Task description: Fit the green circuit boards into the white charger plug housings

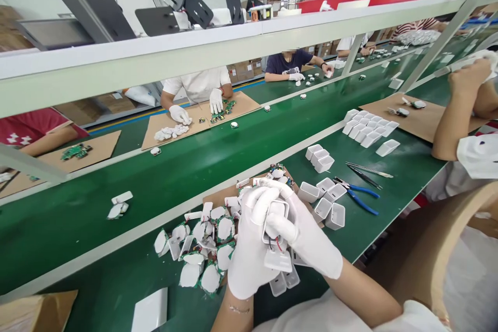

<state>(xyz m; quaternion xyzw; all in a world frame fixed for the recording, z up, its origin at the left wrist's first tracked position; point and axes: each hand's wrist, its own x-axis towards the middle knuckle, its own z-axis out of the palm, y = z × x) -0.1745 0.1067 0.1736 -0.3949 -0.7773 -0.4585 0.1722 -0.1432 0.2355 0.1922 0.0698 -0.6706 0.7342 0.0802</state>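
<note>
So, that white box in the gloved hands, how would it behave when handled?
The box is probably stiff and fairly light, as its walls look thin and plastic-like. Its smooth surface might be slightly slippery. The red wire at its lower end looks thin, so may be fragile if tugged.

Green bench [93, 282] under white cases [326, 164], circuit boards [210, 276], blue-handled pliers [364, 191], tweezers [364, 176].

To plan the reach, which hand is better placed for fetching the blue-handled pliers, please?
Probably the right hand; the pliers lie nearer it than the left hand, though both hold a white case.
</note>
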